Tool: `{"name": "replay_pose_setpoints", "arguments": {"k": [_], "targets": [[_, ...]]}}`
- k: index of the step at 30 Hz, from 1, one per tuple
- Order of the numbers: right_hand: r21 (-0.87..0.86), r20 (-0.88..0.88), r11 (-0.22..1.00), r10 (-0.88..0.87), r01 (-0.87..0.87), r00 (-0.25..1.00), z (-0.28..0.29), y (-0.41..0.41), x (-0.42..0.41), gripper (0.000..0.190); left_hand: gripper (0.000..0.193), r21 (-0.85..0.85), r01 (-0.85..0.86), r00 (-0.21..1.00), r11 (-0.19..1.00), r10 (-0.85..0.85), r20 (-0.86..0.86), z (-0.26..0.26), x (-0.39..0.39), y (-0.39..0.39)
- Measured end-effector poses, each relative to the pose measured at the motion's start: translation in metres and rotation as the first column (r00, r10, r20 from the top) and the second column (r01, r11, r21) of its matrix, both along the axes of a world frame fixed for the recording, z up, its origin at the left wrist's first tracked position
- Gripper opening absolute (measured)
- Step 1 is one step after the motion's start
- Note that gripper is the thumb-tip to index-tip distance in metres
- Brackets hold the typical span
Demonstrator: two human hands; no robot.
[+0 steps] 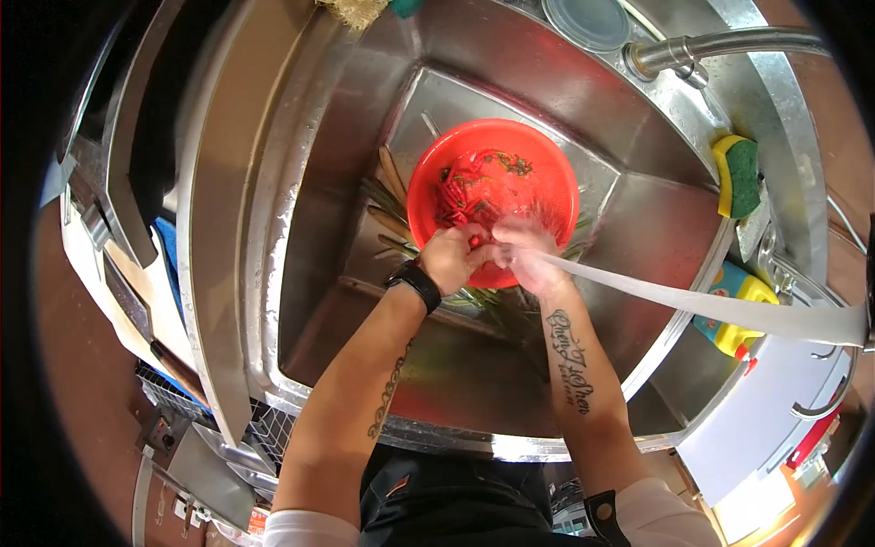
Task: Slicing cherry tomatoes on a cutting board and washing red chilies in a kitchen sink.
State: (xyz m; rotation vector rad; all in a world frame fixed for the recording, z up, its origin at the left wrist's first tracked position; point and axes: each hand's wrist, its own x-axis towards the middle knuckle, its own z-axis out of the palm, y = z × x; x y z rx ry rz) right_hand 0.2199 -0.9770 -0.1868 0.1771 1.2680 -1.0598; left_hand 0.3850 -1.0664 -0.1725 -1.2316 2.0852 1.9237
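A red plastic colander [562,161] stands on the floor of a stainless-steel sink [472,85]. Red chillies [454,195] and dark green leafy bits [513,163] lie inside it. My left hand [448,258], with a black watch at the wrist, is curled over the colander's near side. Its fingertips meet those of my right hand [532,258]. Something small and red shows between the left fingers, but whether it is a gripped chilli is unclear. A stream of water [683,294] runs from the right onto my right hand and splashes into the colander.
Green and brown plant stalks [392,174] lie around the colander. On the right rim are a yellow-green sponge [738,176] and a metal faucet [683,51]. A yellow-capped blue bottle [724,308] lies farther right. A knife [174,372] and a cutting board [130,273] are at left.
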Motion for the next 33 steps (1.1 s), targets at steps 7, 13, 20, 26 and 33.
{"name": "replay_pose_setpoints", "arguments": {"k": [7, 13, 20, 26, 33], "targets": [[0.017, -0.091, 0.975, 0.223, -0.222, 0.971, -0.04, -0.025, -0.014, 0.01, 0.02, -0.111, -0.02, 1.0, 0.994, 0.021, 0.004, -0.003, 0.021, 0.003], [0.203, -0.979, 0.799, 0.151, -0.566, -0.138, -0.058, -0.062, -0.008, 0.008, 0.01, 0.65, -0.534, 0.788, 0.541, 0.597, 0.151, -0.013, 0.041, -0.019], [0.272, -0.764, 0.64, 0.597, -0.718, 0.244, 0.021, -0.05, -0.017, 0.015, 0.029, -0.289, -0.161, 0.986, 0.944, 0.166, -0.008, 0.002, 0.016, -0.025], [0.367, -0.825, 0.604, 0.562, -0.708, 0.052, 0.023, -0.025, -0.001, 0.017, 0.027, -0.341, 0.317, 0.926, 0.885, -0.211, 0.313, 0.003, -0.003, -0.023], [0.207, -0.767, 0.532, 0.609, -0.821, 0.201, 0.027, -0.005, 0.0, 0.012, 0.023, -0.276, 0.374, 0.928, 0.885, -0.356, 0.114, 0.002, 0.018, -0.01]]}}
